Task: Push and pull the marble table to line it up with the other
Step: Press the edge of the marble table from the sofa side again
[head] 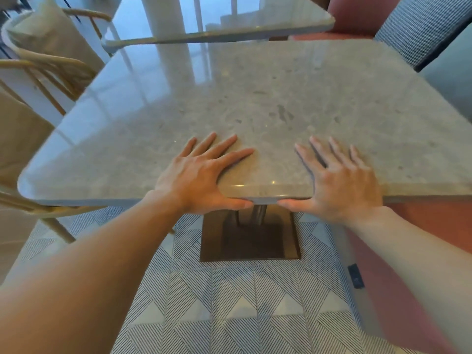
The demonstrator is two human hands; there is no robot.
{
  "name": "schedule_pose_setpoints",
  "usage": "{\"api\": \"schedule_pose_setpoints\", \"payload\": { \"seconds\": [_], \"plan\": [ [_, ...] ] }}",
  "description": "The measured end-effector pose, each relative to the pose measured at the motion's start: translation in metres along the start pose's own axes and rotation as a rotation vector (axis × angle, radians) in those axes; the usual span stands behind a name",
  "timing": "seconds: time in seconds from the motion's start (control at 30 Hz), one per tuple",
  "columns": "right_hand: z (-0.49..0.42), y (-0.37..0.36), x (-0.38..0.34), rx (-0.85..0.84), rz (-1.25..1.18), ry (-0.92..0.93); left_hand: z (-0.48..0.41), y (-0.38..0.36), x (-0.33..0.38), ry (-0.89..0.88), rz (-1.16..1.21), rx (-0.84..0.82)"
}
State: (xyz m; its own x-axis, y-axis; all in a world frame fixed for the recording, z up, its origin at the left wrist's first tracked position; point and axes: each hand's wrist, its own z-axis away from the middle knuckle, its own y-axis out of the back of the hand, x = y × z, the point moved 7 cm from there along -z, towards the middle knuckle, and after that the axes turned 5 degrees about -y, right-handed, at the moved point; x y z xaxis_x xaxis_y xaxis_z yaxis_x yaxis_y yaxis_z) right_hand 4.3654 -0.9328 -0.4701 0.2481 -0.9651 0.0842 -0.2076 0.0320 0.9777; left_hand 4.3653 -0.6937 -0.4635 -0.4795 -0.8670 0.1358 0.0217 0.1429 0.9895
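The near marble table [255, 103] has a grey speckled top on a dark metal pedestal base [250, 238]. My left hand [201, 172] lies on its front edge with the fingers spread flat on top and the thumb along the underside of the rim. My right hand [339, 180] holds the same edge in the same way, a little to the right. The two thumb tips almost meet below the rim. The other marble table [219, 24] stands just beyond, with a narrow gap between the two tops and its edge set at a slight angle to the near one.
Wicker chairs with beige cushions [46, 60] stand along the left side, one frame [38, 205] tucked under the near left corner. A pink bench seat [429, 226] with a checked cushion [424, 26] runs along the right. The floor has patterned tiles [229, 302].
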Motion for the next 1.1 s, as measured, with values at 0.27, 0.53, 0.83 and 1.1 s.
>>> {"api": "schedule_pose_setpoints", "payload": {
  "seconds": [0.27,0.53,0.83,1.1],
  "plan": [
    [-0.027,-0.011,0.034,0.037,0.008,0.052,-0.033,-0.006,0.007,0.010,-0.018,0.027],
    [-0.048,-0.019,0.060,0.071,-0.002,0.090,-0.056,-0.009,0.016,0.051,-0.018,0.031],
    [-0.067,-0.022,0.088,0.130,-0.012,0.131,-0.082,-0.012,0.028,0.105,-0.012,0.035],
    [-0.083,-0.024,0.111,0.148,-0.061,0.144,-0.104,-0.016,0.040,0.147,-0.027,0.032]
  ]
}}
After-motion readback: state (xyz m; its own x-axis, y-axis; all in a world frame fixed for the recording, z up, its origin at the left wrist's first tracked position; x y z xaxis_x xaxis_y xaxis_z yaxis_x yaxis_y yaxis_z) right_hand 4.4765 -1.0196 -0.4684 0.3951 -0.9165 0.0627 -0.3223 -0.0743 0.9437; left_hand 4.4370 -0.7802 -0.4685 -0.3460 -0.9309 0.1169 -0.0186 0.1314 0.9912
